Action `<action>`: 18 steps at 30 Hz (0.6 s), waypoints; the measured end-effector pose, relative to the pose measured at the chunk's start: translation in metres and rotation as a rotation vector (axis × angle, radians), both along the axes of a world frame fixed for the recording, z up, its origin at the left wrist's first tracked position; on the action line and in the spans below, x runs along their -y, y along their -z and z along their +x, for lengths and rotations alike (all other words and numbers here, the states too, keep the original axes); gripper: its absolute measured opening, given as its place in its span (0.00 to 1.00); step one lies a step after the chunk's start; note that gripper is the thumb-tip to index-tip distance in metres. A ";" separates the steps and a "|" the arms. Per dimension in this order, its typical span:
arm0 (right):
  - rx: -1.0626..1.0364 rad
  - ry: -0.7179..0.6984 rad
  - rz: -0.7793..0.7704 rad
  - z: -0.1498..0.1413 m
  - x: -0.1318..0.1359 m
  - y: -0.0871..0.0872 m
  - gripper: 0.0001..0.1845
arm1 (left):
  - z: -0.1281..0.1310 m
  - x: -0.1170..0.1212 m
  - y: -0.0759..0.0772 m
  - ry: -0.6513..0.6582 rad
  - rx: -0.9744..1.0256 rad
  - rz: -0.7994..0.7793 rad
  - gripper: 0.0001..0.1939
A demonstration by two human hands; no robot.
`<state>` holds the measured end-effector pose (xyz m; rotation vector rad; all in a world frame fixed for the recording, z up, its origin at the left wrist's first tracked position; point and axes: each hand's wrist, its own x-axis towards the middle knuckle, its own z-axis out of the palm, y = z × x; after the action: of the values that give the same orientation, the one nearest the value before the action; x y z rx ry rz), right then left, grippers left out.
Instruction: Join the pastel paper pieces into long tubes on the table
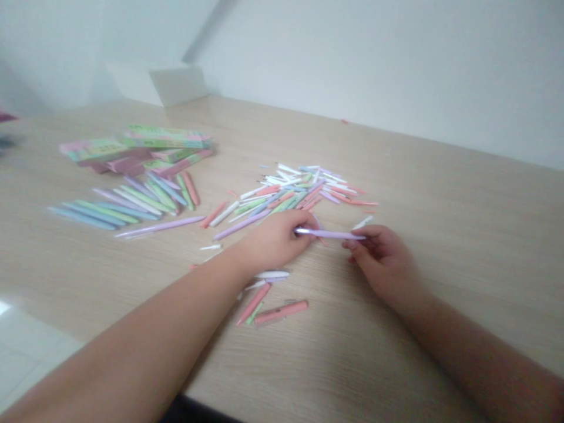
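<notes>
A slim purple pen [332, 234] is held level between my two hands above the table. My left hand [282, 235] is closed around its left end, where a pale, shiny part shows. At the other end, my right hand [381, 258] pinches the pointed tip between thumb and fingers. Just beyond my left hand spreads a pile of loose pen parts [291, 191] in white, purple, green, blue and coral. Nearer me lie a coral barrel [282, 312] and a few small parts. The picture is blurred, so fine details are unclear.
Several whole pastel pens [132, 202] lie side by side at left, with one purple pen [161, 226] apart from them. Behind them are stacked printed pastel boxes [163, 139]. A white folded card or box [178, 85] stands by the wall. The wooden table's [440, 194] near edge shows below.
</notes>
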<state>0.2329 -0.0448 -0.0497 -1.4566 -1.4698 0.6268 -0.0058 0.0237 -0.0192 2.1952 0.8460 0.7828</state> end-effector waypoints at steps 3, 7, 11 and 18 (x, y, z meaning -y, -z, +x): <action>0.015 0.002 -0.033 0.001 -0.001 0.001 0.15 | -0.001 -0.002 0.001 -0.005 -0.019 0.017 0.10; -0.010 -0.027 -0.074 -0.001 0.000 -0.001 0.15 | -0.002 -0.003 0.001 0.002 -0.062 0.027 0.10; 0.018 -0.025 -0.096 0.000 0.000 -0.002 0.14 | -0.003 -0.002 0.000 0.012 -0.085 0.037 0.10; 0.165 -0.034 -0.122 0.002 -0.001 -0.004 0.13 | -0.004 -0.003 0.000 0.006 -0.138 0.053 0.10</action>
<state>0.2349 -0.0437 -0.0454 -1.6129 -1.6101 0.6389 -0.0103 0.0269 -0.0196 2.3191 0.8944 0.6630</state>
